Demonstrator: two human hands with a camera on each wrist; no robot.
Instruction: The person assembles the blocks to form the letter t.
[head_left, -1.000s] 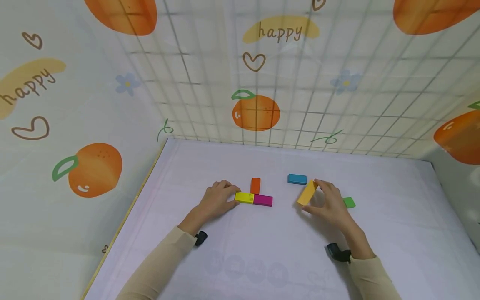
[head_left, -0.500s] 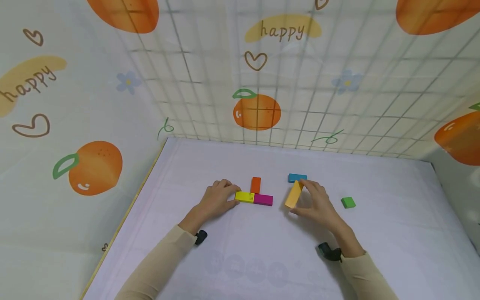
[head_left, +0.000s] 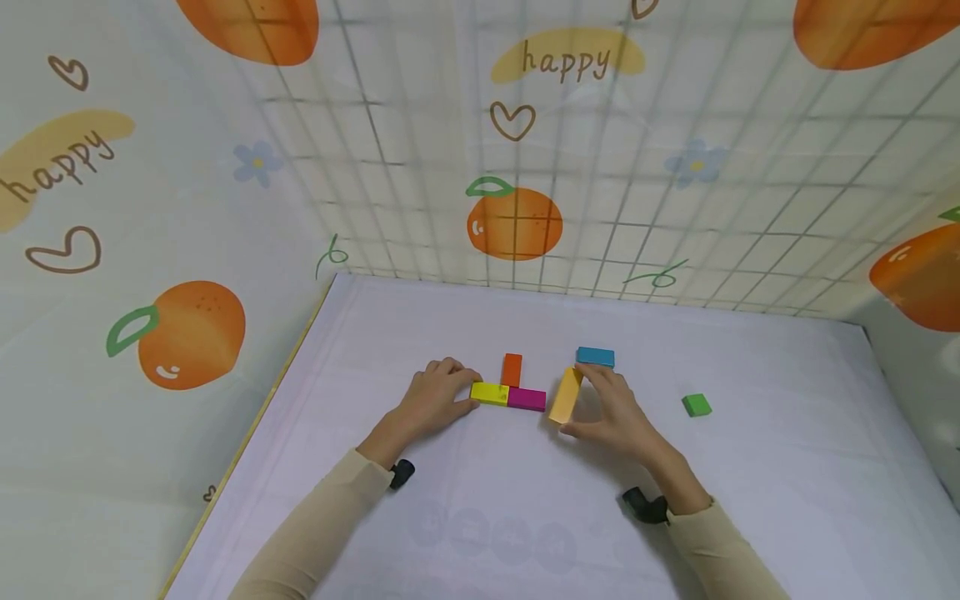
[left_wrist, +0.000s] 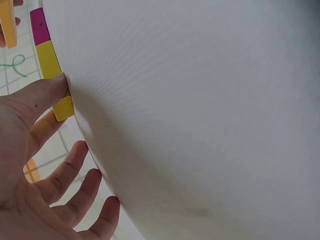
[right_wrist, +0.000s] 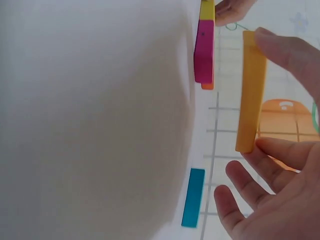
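Note:
My right hand holds a yellow-orange block by its two ends, thumb at one and fingertips at the other. In the right wrist view it hangs above the table, just right of the magenta block in the head view. My left hand pinches the left end of a yellow block lying flat, thumb on the near side. The yellow and magenta blocks lie end to end in a row. An orange block stands off the row's far side, where the two meet.
A blue block lies behind the right hand's fingers. Farther right is a small green block. The white table ends at a patterned cloth wall at the back, with another on the left.
My right hand has moved left with the yellow-orange block, toward the magenta block, uncovering the green block fully. My left hand stays on the yellow block.

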